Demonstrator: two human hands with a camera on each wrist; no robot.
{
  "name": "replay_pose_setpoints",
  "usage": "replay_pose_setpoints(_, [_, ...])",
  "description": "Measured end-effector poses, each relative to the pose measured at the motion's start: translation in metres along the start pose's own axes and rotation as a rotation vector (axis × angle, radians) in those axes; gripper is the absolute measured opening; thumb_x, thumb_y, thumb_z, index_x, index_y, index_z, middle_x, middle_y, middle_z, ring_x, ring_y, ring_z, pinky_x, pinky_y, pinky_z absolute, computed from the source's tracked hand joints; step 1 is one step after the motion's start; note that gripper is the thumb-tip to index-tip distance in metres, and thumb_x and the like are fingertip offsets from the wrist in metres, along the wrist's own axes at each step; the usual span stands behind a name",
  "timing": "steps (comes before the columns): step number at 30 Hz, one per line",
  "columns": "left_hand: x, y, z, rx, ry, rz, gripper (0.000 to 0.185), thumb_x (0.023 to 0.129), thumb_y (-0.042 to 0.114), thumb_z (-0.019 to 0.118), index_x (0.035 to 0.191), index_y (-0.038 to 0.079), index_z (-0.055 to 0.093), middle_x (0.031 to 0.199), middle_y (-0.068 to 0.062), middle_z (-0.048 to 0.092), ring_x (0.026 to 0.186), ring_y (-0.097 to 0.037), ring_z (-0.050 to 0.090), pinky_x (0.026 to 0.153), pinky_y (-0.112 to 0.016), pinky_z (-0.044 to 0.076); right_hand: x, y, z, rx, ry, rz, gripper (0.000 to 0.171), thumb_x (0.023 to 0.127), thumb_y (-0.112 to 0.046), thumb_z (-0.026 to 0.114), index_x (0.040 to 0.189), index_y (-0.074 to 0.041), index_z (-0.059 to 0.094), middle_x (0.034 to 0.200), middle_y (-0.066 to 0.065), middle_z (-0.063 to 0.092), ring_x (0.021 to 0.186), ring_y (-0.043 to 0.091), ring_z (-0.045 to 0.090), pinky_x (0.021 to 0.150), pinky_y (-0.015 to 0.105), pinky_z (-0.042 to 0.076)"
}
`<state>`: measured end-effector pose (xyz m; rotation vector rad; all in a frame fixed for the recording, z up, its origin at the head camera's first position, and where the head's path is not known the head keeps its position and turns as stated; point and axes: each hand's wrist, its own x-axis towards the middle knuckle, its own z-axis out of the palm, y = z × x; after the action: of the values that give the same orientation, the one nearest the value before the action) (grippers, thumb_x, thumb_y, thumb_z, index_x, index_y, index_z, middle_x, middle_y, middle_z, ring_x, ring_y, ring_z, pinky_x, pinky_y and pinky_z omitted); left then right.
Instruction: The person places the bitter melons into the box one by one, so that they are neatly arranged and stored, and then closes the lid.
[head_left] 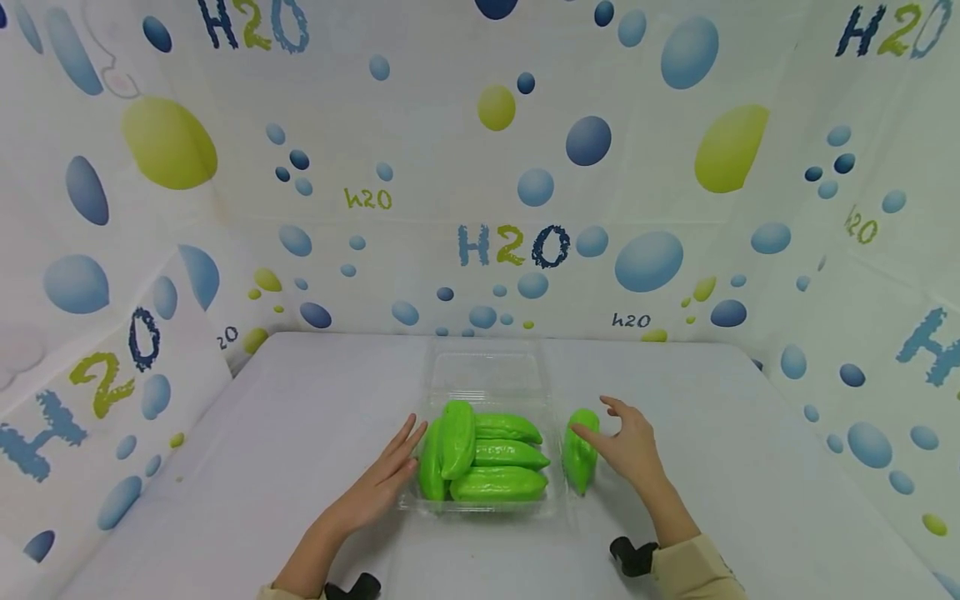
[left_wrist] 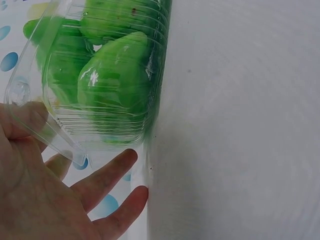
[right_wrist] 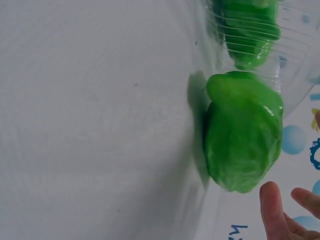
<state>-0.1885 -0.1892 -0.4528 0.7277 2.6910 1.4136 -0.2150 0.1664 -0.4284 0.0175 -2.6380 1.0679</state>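
Loose green vegetable lying on white tabletop just right of clear plastic tray packed with green vegetables, right hand grip spread, fingertips at it, left hand flat with straight fingers against tray's left side.

Bright green vegetables, clear tray, blue-and-green bubble-patterned backdrop.

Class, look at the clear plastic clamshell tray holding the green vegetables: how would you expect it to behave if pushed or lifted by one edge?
The clamshell tray looks thin and see-through, so it would probably flex rather than stay stiff. Loaded with several green vegetables, it may sag if lifted by one edge. Its smooth base on the white table likely slides easily; the left hand resting against its side may help steady it.
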Motion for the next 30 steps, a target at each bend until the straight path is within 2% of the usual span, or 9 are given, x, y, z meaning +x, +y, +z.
replay_pose_setpoints(6, [0.0,0.001,0.001,0.013,0.0,0.015,0.048,0.1,0.017,0.034,0.145,0.005,0.021,0.152,-0.016,0.003,0.136,-0.04,0.002,0.102,-0.063,0.009,-0.001,0.005,0.001,-0.008,-0.025,0.03,0.071,0.077,-0.039,0.072,0.13,0.001,0.047,0.119,0.027,0.051,0.112,0.042,0.046,0.086,0.053,0.042])
replay_pose_setpoints(11, [0.0,0.006,0.0,-0.001,-0.023,-0.016,0.049,0.1,0.015,0.034,0.146,0.006,0.019,0.152,-0.014,0.001,0.137,-0.036,0.0,0.104,-0.059,0.007,-0.002,0.008,0.001,-0.024,-0.054,0.054,0.072,0.078,-0.039,0.071,0.131,0.001,0.045,0.12,0.028,0.05,0.113,0.044,0.044,0.087,0.055,0.04])
replay_pose_setpoints(21, [0.0,0.003,0.001,0.007,-0.024,-0.024,0.049,0.101,0.018,0.034,0.146,0.009,0.019,0.153,-0.012,0.002,0.137,-0.035,0.0,0.104,-0.059,0.007,0.001,0.01,0.009,-0.104,-0.142,0.075,0.074,0.077,-0.039,0.07,0.13,0.005,0.043,0.116,0.029,0.052,0.106,0.043,0.049,0.082,0.052,0.045])
replay_pose_setpoints(23, [0.0,0.003,0.0,0.012,-0.02,-0.026,0.048,0.101,0.018,0.033,0.146,0.009,0.02,0.153,-0.012,0.002,0.137,-0.035,0.0,0.105,-0.059,0.007,0.001,0.011,0.011,-0.104,-0.154,0.08,0.075,0.077,-0.04,0.071,0.13,0.006,0.043,0.115,0.029,0.052,0.102,0.041,0.052,0.078,0.048,0.048])
replay_pose_setpoints(26, [-0.001,0.004,0.0,0.013,-0.016,-0.024,0.048,0.101,0.019,0.034,0.146,0.01,0.02,0.153,-0.011,0.002,0.137,-0.034,0.0,0.105,-0.058,0.006,0.002,0.011,0.013,-0.064,-0.177,0.103,0.077,0.077,-0.039,0.071,0.131,0.006,0.041,0.114,0.029,0.053,0.084,0.033,0.061,0.065,0.038,0.053])
replay_pose_setpoints(30, [-0.001,0.004,0.0,0.02,-0.013,-0.021,0.048,0.101,0.018,0.033,0.146,0.009,0.019,0.152,-0.012,0.002,0.137,-0.035,0.001,0.105,-0.059,0.006,0.002,0.011,0.015,0.029,-0.203,0.147,0.077,0.078,-0.036,0.072,0.133,0.005,0.037,0.112,0.029,0.053,0.069,0.023,0.063,0.052,0.029,0.052])
